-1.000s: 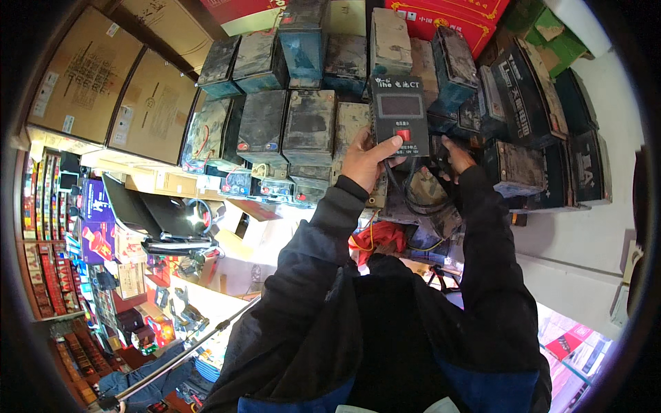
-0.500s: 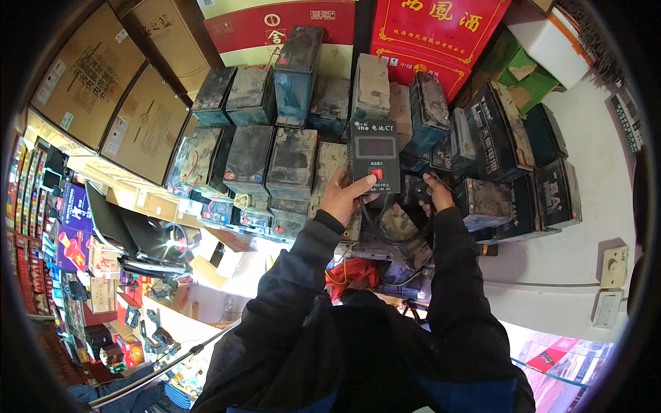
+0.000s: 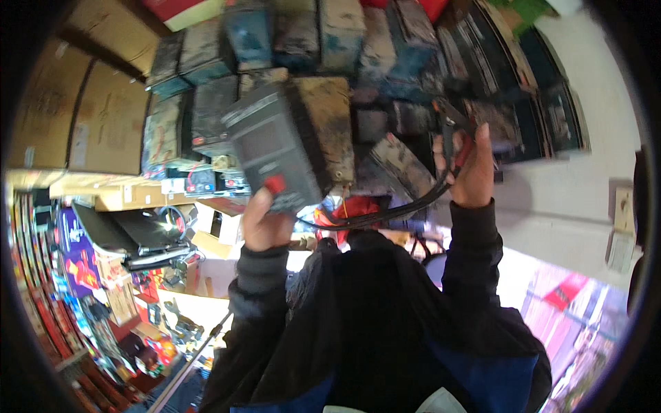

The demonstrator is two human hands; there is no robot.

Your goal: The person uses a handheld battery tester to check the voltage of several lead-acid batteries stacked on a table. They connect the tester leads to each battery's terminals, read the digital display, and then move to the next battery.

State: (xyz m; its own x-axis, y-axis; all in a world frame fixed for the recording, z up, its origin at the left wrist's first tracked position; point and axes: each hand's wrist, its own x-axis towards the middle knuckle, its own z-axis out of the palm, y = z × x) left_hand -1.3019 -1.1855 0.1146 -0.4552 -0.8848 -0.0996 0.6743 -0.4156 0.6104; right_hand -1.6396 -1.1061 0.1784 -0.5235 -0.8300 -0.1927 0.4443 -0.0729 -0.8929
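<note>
My left hand (image 3: 267,226) is closed on the lower end of a black battery tester (image 3: 265,168), a box with a small dark screen and a red button. The thumb lies beside the red button. In my right hand (image 3: 474,180) are spring clamps (image 3: 451,127), at least one with a red handle, partly hidden by the fingers. A thick black cable (image 3: 396,212) sags between the tester and the clamps. Behind both hands stand dusty batteries (image 3: 327,120), and one battery (image 3: 404,164) lies tilted between them. The picture is smeared by motion.
Large brown cartons (image 3: 109,124) stand at the left. Beyond the right hand, dark batteries (image 3: 561,120) stand by a white surface (image 3: 602,113). Something red (image 3: 354,208) lies below the cable. Cluttered shelves with coloured packages (image 3: 79,251) fill the lower left.
The tester has moved left and closer, tilting over. My right hand has moved right and lifted the clamps away from the batteries, stretching the cable out. The whole view has shifted.
</note>
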